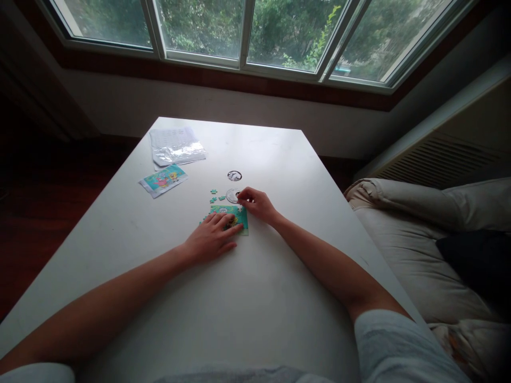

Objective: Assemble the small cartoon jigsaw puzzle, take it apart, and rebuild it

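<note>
Head view: the left hand [213, 235] is lying flat, fingers loosely spread, covering much of the jigsaw puzzle [241, 218] near the middle of the desk [239, 303]. The right hand [257, 204] is bringing its fingertips close together beside the round disc [231, 196]; I cannot tell whether they are gripping anything. Loose pieces [214, 191] are lying just beyond. Steadying the puzzle lightly and pressing pieces straight down is probably working best.

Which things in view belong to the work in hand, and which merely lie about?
In hand:
- jigsaw under the left hand
- loose pieces
- perhaps the pale disc by the right hand

Apparently lying about:
- picture sheet
- plastic-covered papers
- dark-rimmed disc
</note>
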Motion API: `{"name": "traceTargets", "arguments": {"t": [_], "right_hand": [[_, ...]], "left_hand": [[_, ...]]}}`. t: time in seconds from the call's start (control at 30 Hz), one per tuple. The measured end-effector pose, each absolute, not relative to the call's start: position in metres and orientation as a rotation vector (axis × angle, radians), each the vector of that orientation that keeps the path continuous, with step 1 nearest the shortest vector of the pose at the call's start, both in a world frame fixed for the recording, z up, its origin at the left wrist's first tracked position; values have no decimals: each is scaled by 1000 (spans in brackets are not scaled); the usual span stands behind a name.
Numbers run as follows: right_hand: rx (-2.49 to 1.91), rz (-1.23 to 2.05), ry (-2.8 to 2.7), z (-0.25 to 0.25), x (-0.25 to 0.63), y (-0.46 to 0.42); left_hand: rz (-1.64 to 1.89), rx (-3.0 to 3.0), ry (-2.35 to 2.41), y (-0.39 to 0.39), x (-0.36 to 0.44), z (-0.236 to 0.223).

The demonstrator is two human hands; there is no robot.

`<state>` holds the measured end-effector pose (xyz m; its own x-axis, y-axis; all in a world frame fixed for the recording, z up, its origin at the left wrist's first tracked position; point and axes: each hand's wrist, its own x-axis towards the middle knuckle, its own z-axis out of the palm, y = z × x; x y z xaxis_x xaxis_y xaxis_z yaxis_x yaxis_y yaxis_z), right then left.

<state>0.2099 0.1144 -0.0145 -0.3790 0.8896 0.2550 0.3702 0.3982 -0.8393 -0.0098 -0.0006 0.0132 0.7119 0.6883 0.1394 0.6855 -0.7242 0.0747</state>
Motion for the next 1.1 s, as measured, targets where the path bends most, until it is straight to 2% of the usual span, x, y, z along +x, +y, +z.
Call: {"name": "traceTargets", "arguments": {"t": [0.17, 0.5, 0.87, 1.1], "right_hand": [[-1070, 1026, -1862, -21, 219, 112], [-1077, 1003, -1918, -21, 224, 111], [-1255, 795, -1960, -15, 218, 103], [-1258, 784, -1990, -13, 217, 100]], "left_hand": [[263, 2865, 1170, 3, -8, 11], [364, 2842, 1140, 7, -9, 1], [416, 2823, 1133, 7, -10, 1], [395, 2838, 1141, 7, -11, -2]]}}
